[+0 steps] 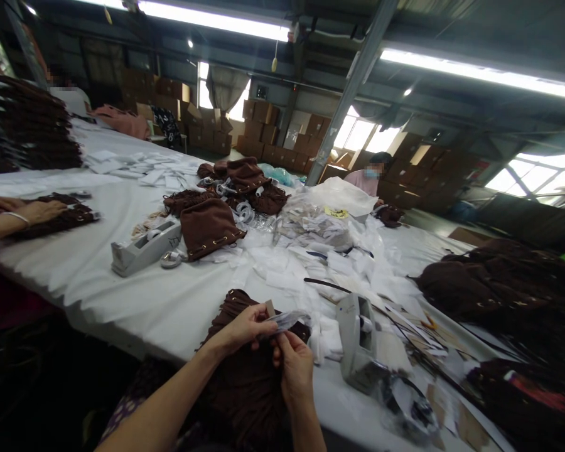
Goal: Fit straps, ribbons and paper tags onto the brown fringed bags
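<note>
Clear packet (288, 319): L hand (243, 330), R hand (295, 369)

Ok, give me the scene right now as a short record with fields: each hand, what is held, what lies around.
left hand: pinches small clear plastic packet
right hand: holds the same packet from below
under hands: dark brown fringed fabric garment, at table edge
right of hands: grey plastic tape dispenser
surface: white cloth-covered table
far left: co-worker's hands on second brown fringed piece
</note>
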Action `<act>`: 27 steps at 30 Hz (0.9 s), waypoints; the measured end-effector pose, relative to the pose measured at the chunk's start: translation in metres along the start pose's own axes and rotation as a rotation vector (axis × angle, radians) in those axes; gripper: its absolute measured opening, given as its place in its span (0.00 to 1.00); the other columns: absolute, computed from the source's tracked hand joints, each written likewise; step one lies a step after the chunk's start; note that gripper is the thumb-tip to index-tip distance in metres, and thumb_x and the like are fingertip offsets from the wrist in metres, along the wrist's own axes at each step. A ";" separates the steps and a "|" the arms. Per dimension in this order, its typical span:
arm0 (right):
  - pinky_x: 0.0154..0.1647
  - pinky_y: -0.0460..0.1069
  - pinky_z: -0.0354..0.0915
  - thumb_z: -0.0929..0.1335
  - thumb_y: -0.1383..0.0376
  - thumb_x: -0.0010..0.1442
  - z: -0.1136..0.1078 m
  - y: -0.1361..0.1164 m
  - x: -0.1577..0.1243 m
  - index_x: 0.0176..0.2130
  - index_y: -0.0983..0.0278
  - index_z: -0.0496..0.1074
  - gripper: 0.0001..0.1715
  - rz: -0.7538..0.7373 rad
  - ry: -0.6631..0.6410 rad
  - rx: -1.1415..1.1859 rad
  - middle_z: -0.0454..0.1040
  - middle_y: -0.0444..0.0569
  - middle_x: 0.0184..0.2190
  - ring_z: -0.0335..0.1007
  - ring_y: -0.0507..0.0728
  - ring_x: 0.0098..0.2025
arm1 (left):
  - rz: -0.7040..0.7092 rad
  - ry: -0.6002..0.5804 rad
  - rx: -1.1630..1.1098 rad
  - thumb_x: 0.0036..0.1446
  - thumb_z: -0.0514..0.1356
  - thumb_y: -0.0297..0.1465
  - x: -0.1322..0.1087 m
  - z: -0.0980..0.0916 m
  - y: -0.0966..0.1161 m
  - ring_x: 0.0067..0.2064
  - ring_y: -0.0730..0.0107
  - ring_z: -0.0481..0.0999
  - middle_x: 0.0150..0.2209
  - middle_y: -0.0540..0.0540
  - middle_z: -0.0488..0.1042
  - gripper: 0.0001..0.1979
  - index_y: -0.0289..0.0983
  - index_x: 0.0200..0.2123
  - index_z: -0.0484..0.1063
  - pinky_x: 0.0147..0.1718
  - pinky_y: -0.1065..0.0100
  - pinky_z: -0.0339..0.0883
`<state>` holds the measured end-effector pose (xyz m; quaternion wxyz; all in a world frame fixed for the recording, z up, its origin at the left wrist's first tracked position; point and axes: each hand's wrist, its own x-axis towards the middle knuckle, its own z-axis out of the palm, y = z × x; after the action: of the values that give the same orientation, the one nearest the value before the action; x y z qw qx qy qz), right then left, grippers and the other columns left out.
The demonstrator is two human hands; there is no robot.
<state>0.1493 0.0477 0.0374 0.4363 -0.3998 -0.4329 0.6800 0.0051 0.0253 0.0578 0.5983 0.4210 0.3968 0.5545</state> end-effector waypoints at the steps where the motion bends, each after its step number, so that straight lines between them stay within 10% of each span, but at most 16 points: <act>1: 0.14 0.39 0.51 0.76 0.55 0.44 -0.001 0.001 0.000 0.32 0.69 0.73 0.22 -0.023 0.031 -0.034 0.69 0.42 0.18 0.56 0.44 0.16 | -0.003 -0.013 0.009 0.47 0.67 0.41 0.001 -0.001 0.002 0.23 0.80 0.65 0.30 0.50 0.68 0.21 0.33 0.38 0.68 0.12 0.81 0.56; 14: 0.50 0.49 0.66 0.79 0.64 0.39 -0.014 -0.044 -0.021 0.46 0.61 0.72 0.33 0.032 -0.249 0.057 0.76 0.50 0.45 0.71 0.57 0.50 | -0.104 -0.030 0.029 0.43 0.67 0.43 0.006 -0.008 0.014 0.19 0.80 0.60 0.23 0.54 0.64 0.22 0.34 0.34 0.67 0.12 0.79 0.50; 20: 0.26 0.46 0.59 0.68 0.53 0.57 -0.015 -0.043 -0.005 0.25 0.65 0.70 0.19 -0.356 -0.024 -0.519 0.66 0.42 0.18 0.61 0.51 0.23 | -0.142 -0.076 0.094 0.41 0.68 0.41 0.004 -0.008 0.017 0.19 0.80 0.59 0.24 0.53 0.67 0.21 0.34 0.34 0.68 0.12 0.79 0.48; 27: 0.37 0.49 0.61 0.66 0.62 0.59 -0.017 -0.063 0.004 0.27 0.62 0.74 0.11 -0.747 -0.113 -0.893 0.69 0.47 0.28 0.65 0.55 0.35 | -0.215 -0.147 0.287 0.39 0.68 0.38 0.011 -0.008 0.026 0.21 0.77 0.63 0.24 0.52 0.69 0.17 0.34 0.29 0.70 0.16 0.76 0.50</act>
<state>0.1793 0.0708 0.0901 0.4120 -0.3285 -0.8117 0.2518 -0.0105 0.0375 0.0792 0.6151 0.4966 0.4697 0.3930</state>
